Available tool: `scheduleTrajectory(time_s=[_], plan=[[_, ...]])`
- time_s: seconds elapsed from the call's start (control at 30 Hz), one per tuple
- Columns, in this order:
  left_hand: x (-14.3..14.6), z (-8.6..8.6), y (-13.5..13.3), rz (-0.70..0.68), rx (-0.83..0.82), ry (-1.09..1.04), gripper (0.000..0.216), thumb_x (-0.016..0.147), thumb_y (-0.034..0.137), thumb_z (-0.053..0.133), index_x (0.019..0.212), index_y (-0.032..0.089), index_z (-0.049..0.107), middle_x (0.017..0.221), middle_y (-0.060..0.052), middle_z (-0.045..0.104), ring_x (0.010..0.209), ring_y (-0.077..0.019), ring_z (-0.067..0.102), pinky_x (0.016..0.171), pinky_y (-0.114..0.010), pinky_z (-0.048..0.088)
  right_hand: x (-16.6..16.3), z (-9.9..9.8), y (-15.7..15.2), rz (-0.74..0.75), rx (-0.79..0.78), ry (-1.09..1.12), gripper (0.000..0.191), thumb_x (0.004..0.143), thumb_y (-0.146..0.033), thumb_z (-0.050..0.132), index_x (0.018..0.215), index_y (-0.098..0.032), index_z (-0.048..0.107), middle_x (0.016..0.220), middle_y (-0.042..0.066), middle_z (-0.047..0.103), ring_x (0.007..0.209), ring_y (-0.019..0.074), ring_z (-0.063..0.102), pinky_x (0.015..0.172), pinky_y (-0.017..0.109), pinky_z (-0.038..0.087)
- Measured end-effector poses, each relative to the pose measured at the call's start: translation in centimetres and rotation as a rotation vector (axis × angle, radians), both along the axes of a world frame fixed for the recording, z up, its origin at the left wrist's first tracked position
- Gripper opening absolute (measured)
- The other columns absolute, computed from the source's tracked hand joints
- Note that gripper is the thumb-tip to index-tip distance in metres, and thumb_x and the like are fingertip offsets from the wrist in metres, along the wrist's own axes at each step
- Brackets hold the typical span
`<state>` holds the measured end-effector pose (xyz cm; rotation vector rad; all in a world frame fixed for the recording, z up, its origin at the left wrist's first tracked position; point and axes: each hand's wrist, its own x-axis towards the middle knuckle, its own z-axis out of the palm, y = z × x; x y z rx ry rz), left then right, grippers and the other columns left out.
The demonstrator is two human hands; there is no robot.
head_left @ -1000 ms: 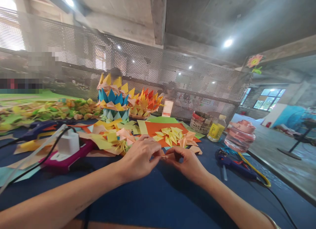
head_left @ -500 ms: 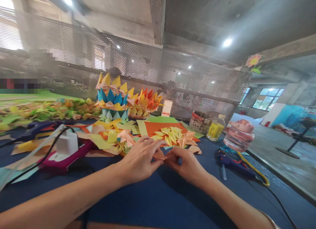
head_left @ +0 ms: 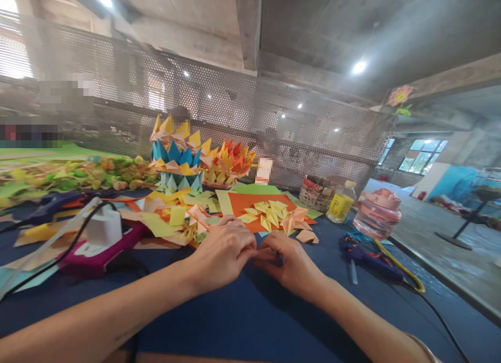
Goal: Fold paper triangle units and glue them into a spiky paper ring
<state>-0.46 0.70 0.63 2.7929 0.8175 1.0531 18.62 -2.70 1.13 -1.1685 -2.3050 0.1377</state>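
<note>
My left hand (head_left: 223, 253) and my right hand (head_left: 289, 264) meet fingertip to fingertip over the dark blue table (head_left: 242, 321). Both pinch a small peach paper piece (head_left: 261, 253), mostly hidden under the fingers and pressed low against the table. Just beyond them lies an orange sheet (head_left: 242, 204) carrying a heap of folded yellow and peach paper triangles (head_left: 272, 214). More loose folded pieces and coloured sheets (head_left: 172, 219) lie to the left of that.
Two spiky paper models, a tall multicolour one (head_left: 176, 154) and an orange-yellow one (head_left: 229, 162), stand at the back. A white plug on a magenta power strip (head_left: 105, 238) sits left. A glue gun (head_left: 368, 256), yellow-labelled bottle (head_left: 341, 206), pink-lidded jar (head_left: 378, 214) and small basket (head_left: 317, 193) are on the right.
Both hands have closed tighter together and lowered onto the table; the peach paper piece, visible between the fingers half a second ago, is now nearly covered.
</note>
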Motion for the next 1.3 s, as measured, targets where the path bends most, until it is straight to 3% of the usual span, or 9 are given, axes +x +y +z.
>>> scheduleTrajectory(time_s=[0.53,0.63,0.77,0.83,0.97,1.07,1.1,1.3], plan=[[0.2,0.0,-0.1,-0.01,0.029,0.019,0.016,0.08,0.013,0.064,0.066,0.016,0.059,0.065,0.001,0.06,0.074,-0.0165,0.053,0.084,-0.034,0.033,-0.4,-0.2,-0.2,-0.035,-0.051,0.096,0.023,0.074,-0.015,0.071,0.059,-0.018,0.053,0.063,-0.004,0.053,0.063,0.012,0.05,0.059,0.023,0.037],[0.0,0.2,0.1,0.022,0.063,0.035,0.017,0.083,0.015,0.061,0.067,0.016,0.059,0.064,0.001,0.06,0.073,-0.0171,0.053,0.083,-0.035,0.034,-0.2,0.0,-0.4,-0.049,-0.101,0.041,0.016,0.072,-0.022,0.075,0.079,-0.019,0.061,0.079,0.0,0.061,0.075,0.0155,0.056,0.068,0.026,0.042],[-0.4,0.5,0.5,0.08,0.072,0.021,0.016,0.086,0.015,0.058,0.07,0.016,0.06,0.068,0.0,0.061,0.075,-0.017,0.055,0.084,-0.035,0.034,0.1,0.1,-0.6,-0.104,-0.188,0.05,0.074,0.062,-0.025,0.082,0.126,-0.021,0.045,0.108,0.006,0.059,0.093,0.0193,0.056,0.082,0.032,0.045],[-0.6,0.5,0.6,0.095,0.067,0.022,0.017,0.087,0.015,0.057,0.07,0.016,0.061,0.069,-0.001,0.062,0.075,-0.017,0.055,0.083,-0.034,0.035,0.2,0.1,-0.5,-0.124,-0.199,0.058,0.08,0.062,-0.024,0.081,0.13,-0.021,0.04,0.109,0.006,0.058,0.093,0.0193,0.055,0.084,0.033,0.045],[-0.6,0.6,0.7,0.086,0.07,0.046,0.017,0.087,0.015,0.054,0.073,0.017,0.061,0.071,-0.001,0.063,0.077,-0.0177,0.056,0.083,-0.035,0.035,0.1,0.5,-0.4,-0.109,-0.173,0.064,0.055,0.074,-0.03,0.073,0.122,-0.019,0.049,0.101,0.006,0.06,0.088,0.0184,0.055,0.077,0.032,0.046],[-0.5,0.6,0.6,0.083,0.049,0.062,0.017,0.086,0.013,0.054,0.072,0.017,0.061,0.071,-0.001,0.064,0.077,-0.0176,0.056,0.083,-0.035,0.035,0.0,0.7,-0.3,-0.084,-0.1,0.04,0.015,0.083,-0.029,0.063,0.092,-0.018,0.061,0.086,0.003,0.061,0.08,0.0168,0.055,0.07,0.029,0.044],[-0.5,0.6,0.5,0.081,0.042,0.06,0.017,0.086,0.013,0.054,0.072,0.017,0.061,0.071,-0.001,0.064,0.076,-0.0175,0.056,0.083,-0.034,0.035,0.0,0.7,-0.3,-0.082,-0.075,0.032,0.01,0.084,-0.028,0.061,0.084,-0.018,0.061,0.081,0.003,0.061,0.076,0.016,0.054,0.068,0.028,0.043],[-0.5,0.3,0.3,0.048,0.007,0.051,0.014,0.088,0.013,0.054,0.078,0.018,0.062,0.076,-0.001,0.066,0.079,-0.0178,0.057,0.084,-0.035,0.034,0.1,0.0,0.0,-0.075,-0.029,0.058,0.015,0.087,-0.025,0.057,0.073,-0.018,0.059,0.074,0.002,0.061,0.067,0.0138,0.052,0.062,0.026,0.042]])
